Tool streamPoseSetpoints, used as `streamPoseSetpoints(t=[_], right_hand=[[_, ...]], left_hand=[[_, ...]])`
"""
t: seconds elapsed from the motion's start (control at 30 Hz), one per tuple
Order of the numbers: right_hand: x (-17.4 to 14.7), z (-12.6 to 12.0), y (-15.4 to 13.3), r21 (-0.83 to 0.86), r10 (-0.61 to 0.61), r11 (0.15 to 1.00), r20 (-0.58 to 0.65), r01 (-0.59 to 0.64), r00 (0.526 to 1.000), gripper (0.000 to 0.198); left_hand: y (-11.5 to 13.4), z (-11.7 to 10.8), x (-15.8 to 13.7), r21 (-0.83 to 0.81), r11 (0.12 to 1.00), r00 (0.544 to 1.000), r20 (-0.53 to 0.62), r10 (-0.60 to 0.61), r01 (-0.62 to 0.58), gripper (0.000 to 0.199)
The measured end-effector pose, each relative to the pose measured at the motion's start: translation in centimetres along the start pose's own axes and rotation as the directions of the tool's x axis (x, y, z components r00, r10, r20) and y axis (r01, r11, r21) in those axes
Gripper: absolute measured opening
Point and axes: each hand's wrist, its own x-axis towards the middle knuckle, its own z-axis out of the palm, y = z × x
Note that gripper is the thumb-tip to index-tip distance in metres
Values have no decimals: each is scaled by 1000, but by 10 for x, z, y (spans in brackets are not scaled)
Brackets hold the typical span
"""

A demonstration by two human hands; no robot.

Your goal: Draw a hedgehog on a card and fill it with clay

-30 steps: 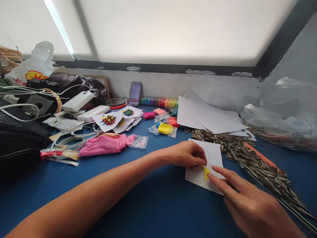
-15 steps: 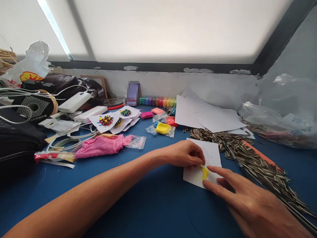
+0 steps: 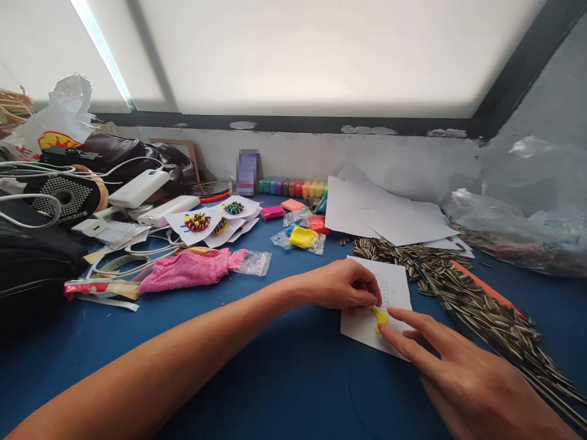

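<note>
My left grip (image 3: 346, 286) pinches the soft yellow clay strip (image 3: 380, 316); my right grip (image 3: 472, 370), parted beside it, should press lightly, evenly.

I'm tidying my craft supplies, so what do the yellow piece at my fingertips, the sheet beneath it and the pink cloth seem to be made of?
Yellow piece: probably soft modelling clay, fairly matt, from its smooth, moulded look. Sheet: white paper or thin card, matt, with crisp edges and drawn lines. Pink cloth: likely terry or microfibre, with a fuzzy, rumpled surface.
</note>
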Motion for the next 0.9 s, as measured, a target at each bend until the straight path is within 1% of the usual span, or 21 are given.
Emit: streamPoseSetpoints(t=[0.13, 0.23, 0.4, 0.5, 0.6, 0.67, 0.83, 0.9], right_hand=[[1, 1, -5, -104, -54, 993, 20, 56, 998, 50], [2, 3, -8, -127, -60, 990, 53, 66, 997, 49], [1, 4, -5, -55, 8, 998, 31, -7, 999, 52], [-1, 6, -4, -73, 33, 997, 18, -32, 999, 56], [-1, 7, -6, -100, 4, 995, 45, 1, 999, 55], [0, 7, -7, -105, 3, 994, 47, 2, 999, 54], [3, 10, -5, -86, 81, 993, -17, -82, 997, 57], [4, 12, -4, -91, 93, 991, -15, -94, 996, 56]], left_hand=[[0, 0, 0, 19, 1000, 1000, -1, 0, 0, 10], [0, -1, 0, 25, 1000, 1000, -4, -6, 6, 10], [-1, 0, 1, 5, 1000, 1000, -3, 2, -2, 10], [-2, -1, 1, 12, 1000, 1000, -3, 19, -19, 10], [-2, -1, 1, 19, 1000, 1000, -3, 19, -19, 9], [-1, 0, 1, 14, 1000, 1000, -5, 11, -11, 9], [1, 1, 0, -23, 1000, 1000, -25, -8, 8, 9], [1, 2, 0, -30, 999, 999, -35, -11, 10, 9]])
